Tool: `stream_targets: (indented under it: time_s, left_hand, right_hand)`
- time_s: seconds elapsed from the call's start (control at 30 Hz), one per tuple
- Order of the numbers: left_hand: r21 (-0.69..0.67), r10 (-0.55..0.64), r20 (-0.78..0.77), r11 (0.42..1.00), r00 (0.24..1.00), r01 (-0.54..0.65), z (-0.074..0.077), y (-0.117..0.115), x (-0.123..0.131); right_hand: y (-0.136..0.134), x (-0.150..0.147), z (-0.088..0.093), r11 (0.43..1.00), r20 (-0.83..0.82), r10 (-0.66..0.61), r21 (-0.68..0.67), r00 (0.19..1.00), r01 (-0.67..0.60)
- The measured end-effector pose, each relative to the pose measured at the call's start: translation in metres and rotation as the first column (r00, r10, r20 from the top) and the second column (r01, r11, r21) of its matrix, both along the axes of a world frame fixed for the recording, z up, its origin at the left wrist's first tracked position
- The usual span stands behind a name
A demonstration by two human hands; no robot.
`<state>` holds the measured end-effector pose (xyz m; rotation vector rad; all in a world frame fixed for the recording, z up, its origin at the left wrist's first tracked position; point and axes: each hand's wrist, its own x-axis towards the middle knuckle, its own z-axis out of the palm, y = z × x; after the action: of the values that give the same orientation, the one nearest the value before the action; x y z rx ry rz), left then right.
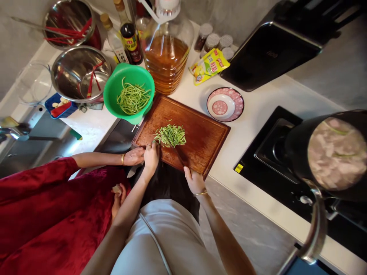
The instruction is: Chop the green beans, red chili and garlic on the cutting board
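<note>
My left hand (151, 154) rests at the near left edge of the brown wooden cutting board (206, 133), fingers curled onto the end of a bunch of cut green beans (171, 135). At the board's near edge, my right hand (194, 180) is closed round the handle of a knife (178, 151) whose dark blade points toward the beans. A gold bangle circles my right wrist. A green bowl (114, 86) holding more long green beans sits just beyond the board's far left corner.
A person in red stands at my left, one hand (133, 156) on the board's corner beside mine. Steel bowls (71, 72), bottles, a large oil jug (166, 57), a pink patterned dish (225, 104) and a sink surround the board. A dark pot (329, 152) sits on the stove at right.
</note>
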<state>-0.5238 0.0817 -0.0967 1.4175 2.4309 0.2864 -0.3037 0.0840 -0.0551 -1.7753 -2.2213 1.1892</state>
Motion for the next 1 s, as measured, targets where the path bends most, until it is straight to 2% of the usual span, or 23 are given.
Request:
stream_targets:
  time_s: [0.07,0.2,0.37,0.53,0.7,0.87,1.0]
  left_hand:
    - [-0.003,0.059,0.027,0.998,0.998,-0.059,-0.001,-0.003,-0.007]
    - [0.112,0.066,0.123,0.990,0.990,-0.080,0.001,-0.012,-0.022]
    - [0.202,0.076,0.196,0.972,0.978,-0.116,-0.001,-0.020,-0.022]
    - [0.184,0.003,0.164,0.982,0.986,-0.034,-0.011,-0.020,-0.018]
    - [0.209,-0.097,0.129,0.976,0.987,0.069,-0.010,-0.020,-0.022]
    - [0.231,-0.023,0.063,0.973,0.998,0.008,-0.010,-0.028,-0.024]
    - [0.217,-0.027,0.030,0.976,0.999,0.020,-0.014,-0.031,-0.023]
  right_hand:
    - [0.000,-0.005,-0.002,1.000,0.008,0.008,-0.029,1.000,-0.008]
    - [0.004,-0.009,-0.007,0.997,-0.010,0.016,-0.076,1.000,-0.017]
    - [0.012,-0.014,-0.008,0.994,-0.033,0.072,-0.080,0.997,-0.074]
    - [0.016,-0.023,-0.008,0.990,0.021,0.121,-0.078,0.992,-0.119]
    - [0.016,-0.027,-0.007,0.991,0.038,0.109,-0.082,0.993,-0.105]
    - [0.015,-0.029,-0.004,0.985,0.067,0.166,-0.058,0.984,-0.163]
    - [0.013,-0.032,-0.002,0.968,0.102,0.244,-0.080,0.965,-0.236]
